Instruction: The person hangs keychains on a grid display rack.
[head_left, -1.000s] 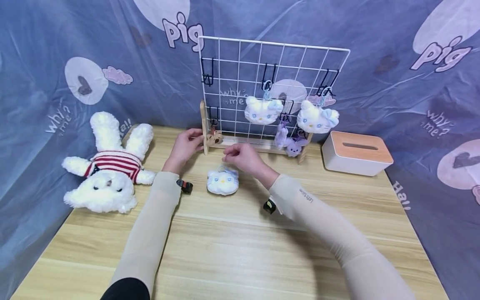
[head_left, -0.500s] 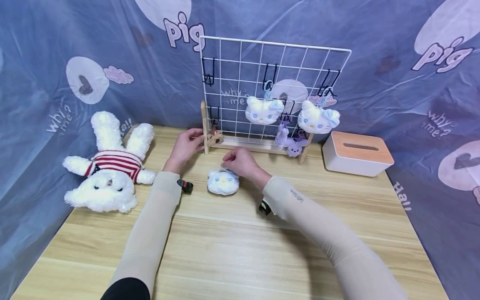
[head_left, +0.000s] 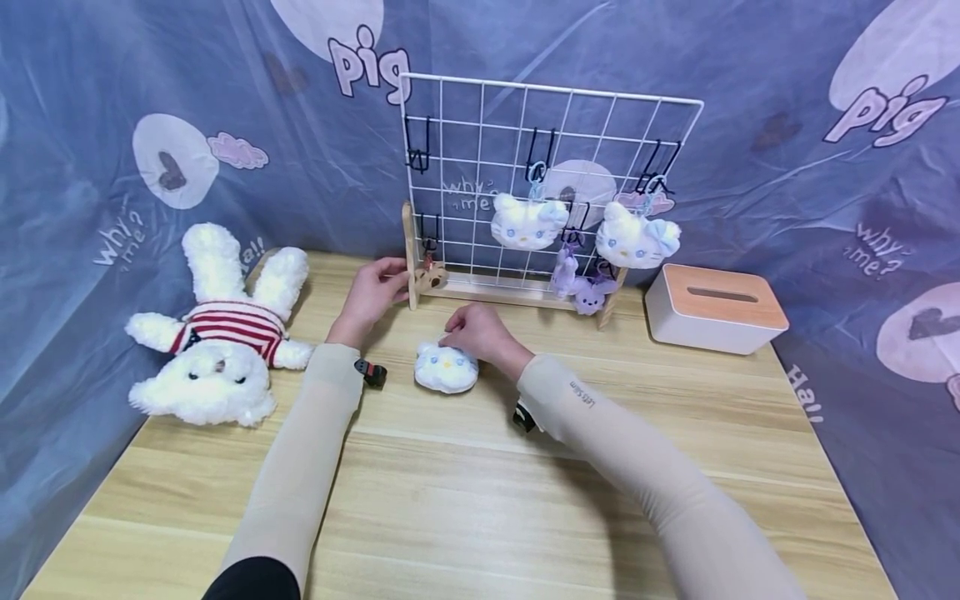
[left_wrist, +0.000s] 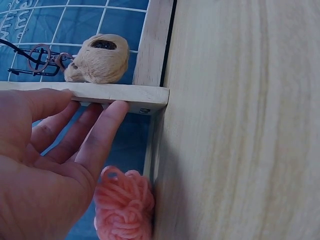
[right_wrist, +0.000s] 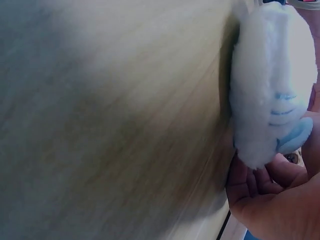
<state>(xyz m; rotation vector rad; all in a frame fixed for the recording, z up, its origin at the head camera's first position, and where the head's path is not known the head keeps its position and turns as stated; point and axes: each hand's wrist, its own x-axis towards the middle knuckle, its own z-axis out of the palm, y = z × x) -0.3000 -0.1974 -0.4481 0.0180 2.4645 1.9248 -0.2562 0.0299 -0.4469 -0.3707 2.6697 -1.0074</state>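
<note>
My left hand [head_left: 372, 292] holds the left wooden post [left_wrist: 120, 93] of a white wire-grid display rack [head_left: 480, 158], thumb at the post's front edge and fingers along its outer side. A tan plush charm [left_wrist: 102, 59] hangs just inside that post. On the table in front of the rack lies a white plush cat-head keychain [head_left: 446, 369] with a blue bow [right_wrist: 296, 135]. My right hand [head_left: 480, 331] pinches it at its upper edge; the fingers hide its ring. Two similar white cat-head keychains [head_left: 528, 222] and purple plush charms [head_left: 591, 294] hang on black hooks at the rack's right.
A white plush bear [head_left: 225, 333] in a striped sweater lies on the left. A white tissue box [head_left: 716, 307] with a wooden lid stands back right. Pink yarn [left_wrist: 124, 205] is behind the left hand. A printed blue cloth [head_left: 255, 58] surrounds the wooden table [head_left: 480, 500].
My right hand has come down and toward me from above the keychain, and its fingers now pinch the keychain's top. The left hand stays at the post.
</note>
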